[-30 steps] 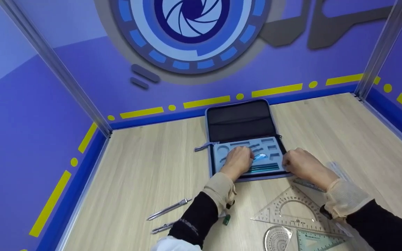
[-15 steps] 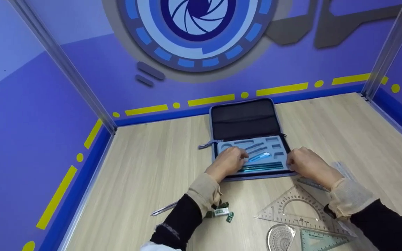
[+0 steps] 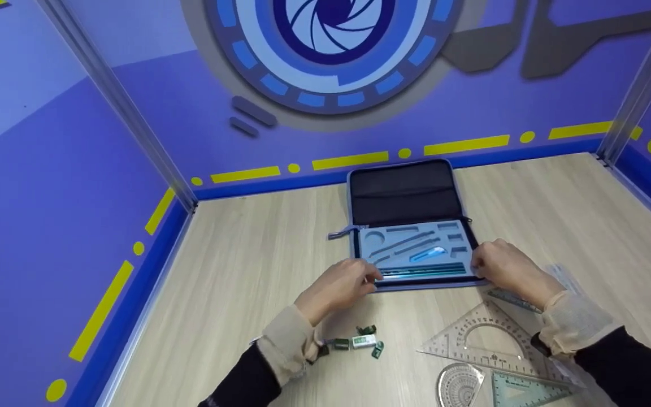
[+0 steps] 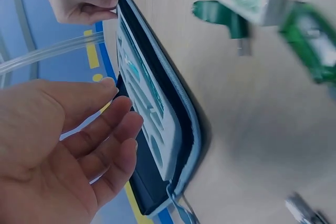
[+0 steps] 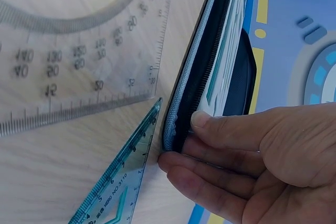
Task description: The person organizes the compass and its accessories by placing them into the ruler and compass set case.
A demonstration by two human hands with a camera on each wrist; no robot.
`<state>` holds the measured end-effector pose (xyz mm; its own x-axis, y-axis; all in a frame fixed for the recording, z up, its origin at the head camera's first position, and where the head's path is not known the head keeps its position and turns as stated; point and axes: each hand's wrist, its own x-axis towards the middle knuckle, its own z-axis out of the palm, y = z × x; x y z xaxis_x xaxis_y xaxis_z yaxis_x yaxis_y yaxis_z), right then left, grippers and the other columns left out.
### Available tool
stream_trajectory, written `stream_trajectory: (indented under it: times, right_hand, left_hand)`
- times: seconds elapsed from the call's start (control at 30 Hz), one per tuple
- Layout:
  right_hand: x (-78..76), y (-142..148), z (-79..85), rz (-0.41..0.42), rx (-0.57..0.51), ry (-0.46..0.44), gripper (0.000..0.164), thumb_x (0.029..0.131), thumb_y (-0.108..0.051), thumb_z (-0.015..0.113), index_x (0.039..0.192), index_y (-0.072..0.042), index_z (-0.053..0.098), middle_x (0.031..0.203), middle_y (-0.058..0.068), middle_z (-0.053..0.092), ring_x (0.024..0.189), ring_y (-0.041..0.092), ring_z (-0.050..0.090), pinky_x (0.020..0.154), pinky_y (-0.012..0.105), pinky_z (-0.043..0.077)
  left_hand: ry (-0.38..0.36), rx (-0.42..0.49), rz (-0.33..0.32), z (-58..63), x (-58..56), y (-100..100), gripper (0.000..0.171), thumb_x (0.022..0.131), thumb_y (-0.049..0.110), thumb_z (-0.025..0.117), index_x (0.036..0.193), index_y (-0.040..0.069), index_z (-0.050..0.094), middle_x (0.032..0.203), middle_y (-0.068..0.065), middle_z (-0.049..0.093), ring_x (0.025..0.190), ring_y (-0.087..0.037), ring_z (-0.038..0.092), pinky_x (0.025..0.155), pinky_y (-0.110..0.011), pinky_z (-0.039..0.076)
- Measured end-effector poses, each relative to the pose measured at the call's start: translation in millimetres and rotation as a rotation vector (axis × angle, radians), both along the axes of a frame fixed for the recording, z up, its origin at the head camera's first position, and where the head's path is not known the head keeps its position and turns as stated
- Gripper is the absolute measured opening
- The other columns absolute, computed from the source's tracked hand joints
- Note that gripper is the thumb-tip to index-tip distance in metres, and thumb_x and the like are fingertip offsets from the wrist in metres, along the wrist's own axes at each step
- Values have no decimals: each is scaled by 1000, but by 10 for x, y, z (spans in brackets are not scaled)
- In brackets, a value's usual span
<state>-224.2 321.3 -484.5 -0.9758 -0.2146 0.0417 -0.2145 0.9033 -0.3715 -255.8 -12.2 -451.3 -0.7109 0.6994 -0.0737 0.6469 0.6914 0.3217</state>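
Observation:
An open zip case (image 3: 407,192) with a grey foam tray (image 3: 399,234) lies at the back of the table. Several teal pencils (image 3: 424,271) fill its front slot, and a shiny blue piece (image 3: 428,254) sits in another recess. My left hand (image 3: 341,285) is at the front left corner, fingers loosely bent; the left wrist view shows a gap between thumb and fingertips with nothing in it. My right hand (image 3: 503,264) grips the front right corner. In the right wrist view its thumb (image 5: 202,120) lies on the zip edge, other fingers lower down against the case.
Nearer me lie a large clear set square (image 3: 450,342), a round-edged protractor (image 3: 455,384), a green-tinted set square (image 3: 506,390) and a partly covered ruler (image 3: 563,277). A white eraser (image 3: 364,341) and small green pieces (image 3: 378,349) are by my left forearm. A printed wall (image 3: 280,147) stands behind.
My left hand has moved left and toward me, off the foam tray, uncovering its recesses. My right hand stays at the case's corner. The head view has shifted slightly.

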Motion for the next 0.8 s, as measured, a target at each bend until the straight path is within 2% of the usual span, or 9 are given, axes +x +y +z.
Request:
stream_trajectory:
  times: [0.13, 0.43, 0.63, 0.8]
  right_hand:
    - [2, 8, 1, 10, -2, -4, 11, 84, 5, 69, 81, -2, 78, 74, 7, 72, 61, 15, 56, 57, 32, 47]
    - [-5, 2, -7, 3, -7, -13, 12, 81, 7, 68, 84, 0, 78, 78, 11, 74, 66, 17, 59, 59, 34, 50]
    - [0, -6, -2, 0, 1, -10, 9, 82, 5, 70, 86, 2, 78, 81, 13, 75, 68, 20, 63, 62, 38, 54]
    - [-4, -12, -2, -2, -1, -12, 10, 83, 6, 69, 86, 2, 78, 82, 14, 75, 67, 19, 62, 60, 37, 53]
  left_hand:
    - [23, 42, 5, 9, 104, -224, 22, 99, 12, 67, 118, 12, 76, 111, -1, 76, 99, -11, 70, 86, -25, 57]
    - [-2, 99, 124, -6, 255, -759, 21, 96, 12, 71, 116, 12, 76, 108, -2, 75, 94, -12, 70, 83, -27, 57]
    - [-4, 129, 205, -115, 379, -1129, 20, 93, 14, 74, 113, 11, 77, 106, -3, 74, 92, -14, 69, 80, -30, 57]
    - [42, 87, 286, -233, 468, -1376, 22, 92, 14, 76, 113, 11, 76, 105, -2, 73, 93, -15, 69, 78, -33, 58]
